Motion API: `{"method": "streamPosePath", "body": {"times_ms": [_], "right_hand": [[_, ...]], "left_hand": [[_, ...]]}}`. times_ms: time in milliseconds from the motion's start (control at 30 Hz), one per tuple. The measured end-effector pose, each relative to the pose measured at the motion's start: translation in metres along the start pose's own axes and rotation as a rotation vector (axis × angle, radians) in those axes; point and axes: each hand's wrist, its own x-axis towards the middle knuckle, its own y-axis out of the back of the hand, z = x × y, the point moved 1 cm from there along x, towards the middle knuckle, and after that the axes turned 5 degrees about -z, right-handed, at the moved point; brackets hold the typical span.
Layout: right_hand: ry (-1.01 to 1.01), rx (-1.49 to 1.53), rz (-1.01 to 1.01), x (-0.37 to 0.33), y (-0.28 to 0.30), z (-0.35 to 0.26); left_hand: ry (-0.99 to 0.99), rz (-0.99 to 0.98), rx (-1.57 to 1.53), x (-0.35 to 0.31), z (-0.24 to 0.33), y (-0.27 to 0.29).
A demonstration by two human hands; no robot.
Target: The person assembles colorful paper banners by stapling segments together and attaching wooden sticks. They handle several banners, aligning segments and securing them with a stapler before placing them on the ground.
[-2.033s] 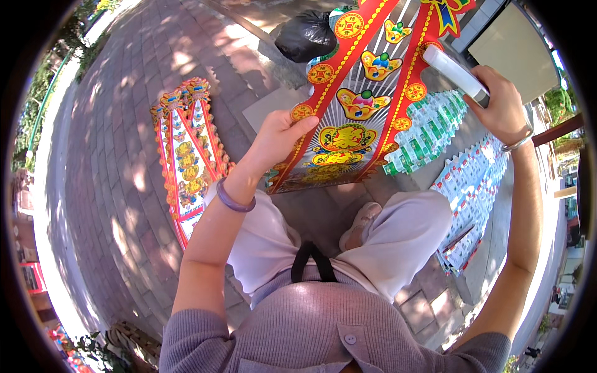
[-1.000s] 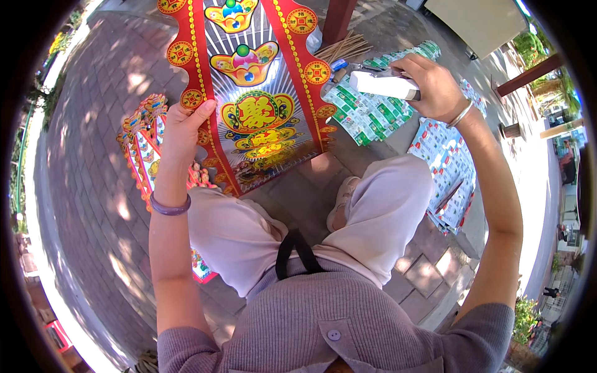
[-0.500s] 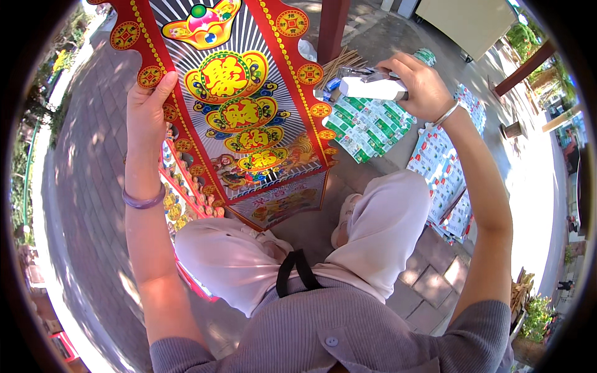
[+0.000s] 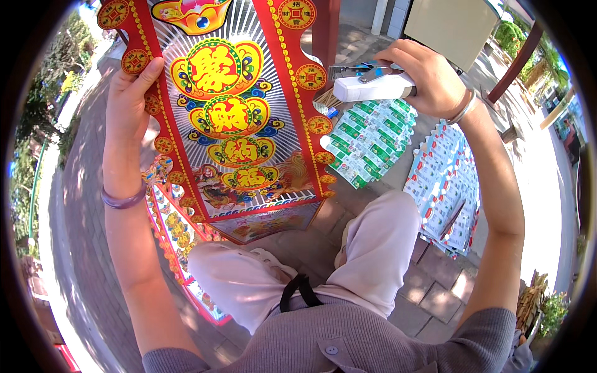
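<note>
My left hand pinches the left scalloped edge of a red-and-gold printed cardboard panel, its thumb on the front face. The panel stands tilted before me, decorated with yellow characters and coin shapes, and folds back at its lower end near my feet. In my right hand is a white stapler with metal parts, fingers wrapped over its top and rear. Its front end points left, close to the panel's right edge; whether the two touch I cannot tell.
Green-and-white printed sheets lie on the paving beyond my knee. Right of them is a stack of blue-and-white printed sheets. More scalloped printed cardboard rests by my left leg. A dark red post and a beige cabinet stand farther off.
The panel has tipped up and shows more of its front face. My left hand has shifted left with it. My right hand keeps the stapler beside the panel's right edge.
</note>
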Motion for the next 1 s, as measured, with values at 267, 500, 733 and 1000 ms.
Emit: {"method": "streamPosePath", "body": {"times_ms": [267, 500, 733, 1000], "right_hand": [[0.019, -0.011, -0.097, -0.003, 0.003, -0.004], [0.157, 0.128, -0.070, -0.005, -0.006, -0.014], [0.168, 0.172, -0.067, -0.010, -0.007, -0.021], [0.110, 0.104, -0.051, -0.014, -0.009, -0.033]], "left_hand": [[-0.053, -0.060, -0.098, 0.000, 0.017, -0.001], [-0.019, -0.004, -0.031, 0.002, 0.019, 0.003], [-0.003, 0.029, 0.018, 0.004, 0.013, 0.005], [-0.071, -0.034, 0.028, 0.007, 0.013, 0.002]]}}
